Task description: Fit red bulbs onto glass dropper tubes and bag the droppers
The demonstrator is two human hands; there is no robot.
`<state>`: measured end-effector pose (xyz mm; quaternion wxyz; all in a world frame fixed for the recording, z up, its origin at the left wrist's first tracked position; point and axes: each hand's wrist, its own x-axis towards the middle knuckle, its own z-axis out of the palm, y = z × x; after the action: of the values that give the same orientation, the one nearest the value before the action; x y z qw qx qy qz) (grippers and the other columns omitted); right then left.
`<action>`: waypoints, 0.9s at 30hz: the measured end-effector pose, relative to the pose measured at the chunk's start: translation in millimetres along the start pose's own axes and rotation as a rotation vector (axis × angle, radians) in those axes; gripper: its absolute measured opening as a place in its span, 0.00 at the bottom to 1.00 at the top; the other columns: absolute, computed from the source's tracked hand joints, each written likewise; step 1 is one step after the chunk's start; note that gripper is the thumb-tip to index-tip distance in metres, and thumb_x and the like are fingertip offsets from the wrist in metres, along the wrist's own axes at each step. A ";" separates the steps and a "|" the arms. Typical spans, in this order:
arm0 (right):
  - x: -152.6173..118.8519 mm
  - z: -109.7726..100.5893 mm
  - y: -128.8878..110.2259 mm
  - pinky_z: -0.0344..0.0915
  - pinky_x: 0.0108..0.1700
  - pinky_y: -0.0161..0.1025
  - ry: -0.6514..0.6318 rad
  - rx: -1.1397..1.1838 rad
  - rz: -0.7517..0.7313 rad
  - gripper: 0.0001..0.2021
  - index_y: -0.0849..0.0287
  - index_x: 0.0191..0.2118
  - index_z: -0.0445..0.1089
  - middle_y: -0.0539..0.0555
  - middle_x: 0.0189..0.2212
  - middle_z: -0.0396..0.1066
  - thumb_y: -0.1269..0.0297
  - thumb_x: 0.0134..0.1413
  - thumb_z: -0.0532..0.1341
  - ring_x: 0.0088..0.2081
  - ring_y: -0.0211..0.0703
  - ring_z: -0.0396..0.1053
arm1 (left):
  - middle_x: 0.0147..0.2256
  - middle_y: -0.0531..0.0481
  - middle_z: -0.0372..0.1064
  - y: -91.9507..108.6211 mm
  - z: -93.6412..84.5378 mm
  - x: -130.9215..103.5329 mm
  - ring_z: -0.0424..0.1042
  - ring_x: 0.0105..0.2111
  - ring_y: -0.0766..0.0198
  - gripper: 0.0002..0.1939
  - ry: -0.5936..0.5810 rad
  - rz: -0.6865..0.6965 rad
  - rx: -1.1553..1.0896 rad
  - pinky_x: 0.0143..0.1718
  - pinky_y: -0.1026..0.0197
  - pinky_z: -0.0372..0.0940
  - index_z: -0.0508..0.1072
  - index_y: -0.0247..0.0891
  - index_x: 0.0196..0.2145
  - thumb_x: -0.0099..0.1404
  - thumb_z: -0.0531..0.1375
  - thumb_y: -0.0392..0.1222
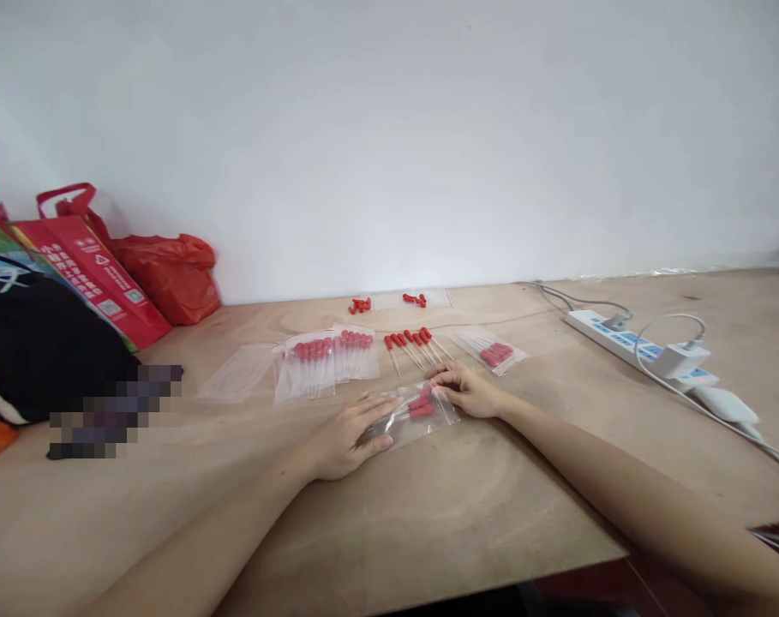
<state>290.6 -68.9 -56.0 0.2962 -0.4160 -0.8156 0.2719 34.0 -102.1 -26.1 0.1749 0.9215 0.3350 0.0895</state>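
A clear zip bag lies on the wooden table between my hands, with several red-bulbed droppers inside. My left hand rests over the bag's left end, fingers stretched and thumb apart. At the bag's upper right edge, the curled fingers of my right hand grip the plastic; the exact fingertip contact is partly hidden. Just beyond my hands, a row of loose droppers lies with red bulbs pointing away. Filled bags overlap to the left, and another filled bag lies to the right.
Flat clear bags lie at left. Loose red bulbs and a clear bag sit near the wall. A power strip with plugs and cables runs along the right. Red bags and a black bag stand left.
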 end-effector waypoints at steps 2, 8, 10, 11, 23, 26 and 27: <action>-0.6 0.8 -2.6 0.49 0.51 0.49 -0.058 -0.052 0.008 0.17 0.57 0.31 0.73 0.55 0.42 0.65 0.51 0.51 0.52 0.47 0.47 0.59 | 0.57 0.49 0.49 0.7 -0.6 -0.3 0.48 0.57 0.60 0.25 -0.006 -0.008 0.008 0.57 0.50 0.44 0.49 0.43 0.58 0.64 0.48 0.49; -2.5 2.9 -5.4 0.56 0.46 0.43 0.043 -0.034 0.025 0.17 0.58 0.27 0.73 0.54 0.36 0.69 0.50 0.47 0.56 0.42 0.46 0.63 | 0.57 0.49 0.49 1.2 -1.2 -0.7 0.48 0.57 0.59 0.26 -0.013 -0.007 0.006 0.57 0.51 0.44 0.49 0.43 0.58 0.64 0.48 0.49; -3.5 1.6 -2.7 0.57 0.44 0.42 0.087 -0.018 0.027 0.15 0.58 0.27 0.73 0.54 0.33 0.69 0.51 0.45 0.59 0.39 0.44 0.64 | 0.57 0.50 0.50 0.7 -1.0 -0.6 0.48 0.57 0.59 0.26 -0.007 -0.007 0.000 0.57 0.51 0.44 0.50 0.43 0.57 0.64 0.49 0.49; -4.2 0.7 -0.9 0.57 0.44 0.41 0.085 -0.012 0.011 0.14 0.58 0.28 0.73 0.54 0.34 0.69 0.52 0.43 0.60 0.40 0.44 0.64 | 0.57 0.50 0.50 0.4 -0.8 -0.5 0.48 0.57 0.59 0.26 -0.004 -0.004 -0.004 0.57 0.51 0.44 0.50 0.43 0.57 0.63 0.49 0.49; 2.2 6.4 1.8 0.60 0.37 0.36 0.227 -0.030 0.046 0.07 0.59 0.23 0.69 0.51 0.28 0.69 0.62 0.43 0.60 0.33 0.39 0.65 | 0.57 0.50 0.49 -3.2 1.6 -0.5 0.48 0.57 0.59 0.25 -0.001 0.018 -0.005 0.57 0.51 0.45 0.51 0.45 0.57 0.63 0.49 0.50; 17.3 -8.1 7.5 0.60 0.32 0.33 0.325 -0.152 0.246 0.06 0.60 0.30 0.67 0.51 0.27 0.69 0.64 0.44 0.57 0.28 0.36 0.65 | 0.58 0.51 0.48 -5.7 3.2 -0.1 0.47 0.57 0.59 0.23 -0.007 0.032 0.005 0.57 0.51 0.44 0.53 0.47 0.56 0.64 0.49 0.49; 24.6 -12.9 10.4 0.60 0.31 0.32 0.345 -0.222 0.331 0.07 0.61 0.32 0.66 0.52 0.28 0.69 0.65 0.45 0.57 0.29 0.36 0.65 | 0.58 0.51 0.47 -6.6 3.8 0.0 0.47 0.57 0.60 0.22 -0.007 0.035 0.004 0.57 0.51 0.44 0.54 0.48 0.55 0.64 0.49 0.49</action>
<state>293.4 -40.4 -48.1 0.3349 -0.6140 -0.6987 0.1504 31.2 -98.4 -32.1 0.1726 0.9280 0.3181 0.0885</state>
